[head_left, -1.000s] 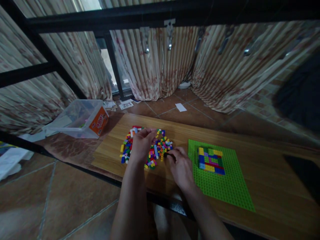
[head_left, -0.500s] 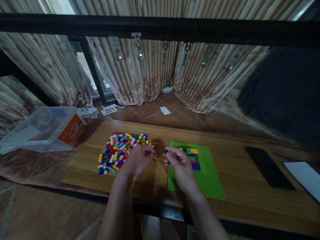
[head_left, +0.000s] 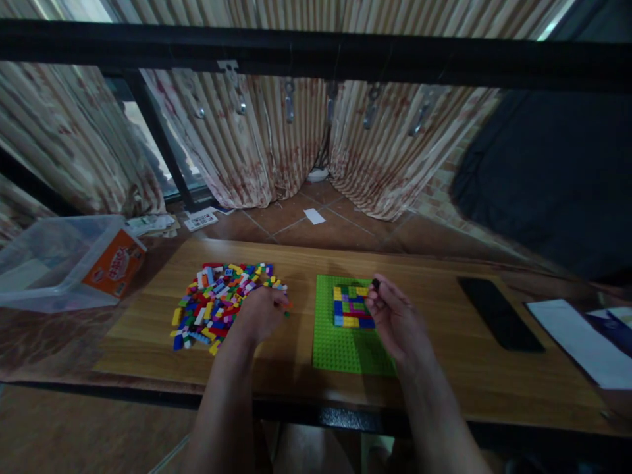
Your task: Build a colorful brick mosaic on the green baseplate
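Observation:
My right hand [head_left: 397,317] hovers above the right part of the green baseplate [head_left: 340,352], pinching a small black toy brick [head_left: 376,284] between thumb and fingertips. On the plate, under and left of these fingers, lies a flat rectangle of coloured bricks [head_left: 351,308] in yellow, blue, red, green and purple; its right end is covered by the hand. At the right edge of the loose brick pile [head_left: 212,306] is my left hand [head_left: 261,315], fingers curled together. Whatever it might hold is hidden. A few tiny orange and green pieces [head_left: 288,311] lie by its fingertips.
A clear plastic box [head_left: 64,263] with an orange label stands left of the wooden table [head_left: 296,349]. To the right lie a black phone-like slab [head_left: 500,313] and white paper [head_left: 577,342]. A dark bar [head_left: 316,52] with hanging metal hooks crosses ahead, before striped curtains.
My right hand has moved right across the baseplate with the black brick, uncovering more of the brick rectangle. My left hand stays by the pile. The view has shifted somewhat to the right.

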Available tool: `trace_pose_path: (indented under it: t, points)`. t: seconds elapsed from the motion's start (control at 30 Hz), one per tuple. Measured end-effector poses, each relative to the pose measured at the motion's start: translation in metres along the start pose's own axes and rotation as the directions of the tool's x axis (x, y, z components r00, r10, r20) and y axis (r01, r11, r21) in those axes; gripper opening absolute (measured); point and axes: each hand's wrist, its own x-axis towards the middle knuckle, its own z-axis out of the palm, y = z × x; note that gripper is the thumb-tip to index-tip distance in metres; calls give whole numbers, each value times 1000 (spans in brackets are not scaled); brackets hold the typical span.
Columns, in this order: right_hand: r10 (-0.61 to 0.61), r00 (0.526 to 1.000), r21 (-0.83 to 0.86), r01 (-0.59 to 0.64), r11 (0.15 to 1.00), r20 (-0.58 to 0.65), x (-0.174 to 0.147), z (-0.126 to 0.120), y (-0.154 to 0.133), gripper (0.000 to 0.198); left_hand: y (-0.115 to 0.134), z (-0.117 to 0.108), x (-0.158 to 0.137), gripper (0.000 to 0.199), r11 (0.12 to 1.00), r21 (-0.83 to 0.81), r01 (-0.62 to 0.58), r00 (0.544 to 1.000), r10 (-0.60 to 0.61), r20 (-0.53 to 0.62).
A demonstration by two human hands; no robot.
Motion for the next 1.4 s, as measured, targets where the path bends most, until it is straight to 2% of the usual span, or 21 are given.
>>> trace_pose_path:
  t: [0.17, 0.37, 0.57, 0.77, 0.9, 1.03, 1.23, 1.4]
  points:
    - [-24, 997, -33, 21, 999, -79, 6, -18, -14, 25, 0, -1, 1, 28, 1000, 10, 19, 1000, -19, -1]
    - [-72, 984, -201, 39, 979, -161, 5, -29, -13, 34, -1, 1, 4, 23, 998, 26, 52, 998, -51, -22]
    - [-77, 989, -281, 39, 959, -127, 4, -30, -11, 38, 5, 5, 7, 22, 999, -27, -22, 994, 19, -105]
    - [-14, 997, -175, 0, 984, -78, 4, -29, -12, 33, 15, 11, 9, 27, 981, -104, -164, 978, 149, -145]
    - [80, 996, -82, -82, 993, -34, 5, -33, -14, 20, 20, 10, 8, 27, 979, -97, -178, 976, 163, -143]
    - [64, 998, -80, -65, 995, -13, 7, -37, -13, 11, 22, 10, 7, 28, 974, -116, -193, 976, 178, -129]
    - [-21, 999, -221, 14, 975, -27, 8, -38, -7, 22, 24, 11, 7, 29, 975, -135, -174, 981, 160, -111]
    - [-113, 989, -419, 64, 906, -93, 6, -30, -4, 36, 24, 10, 6, 30, 977, -128, -170, 982, 158, -100]
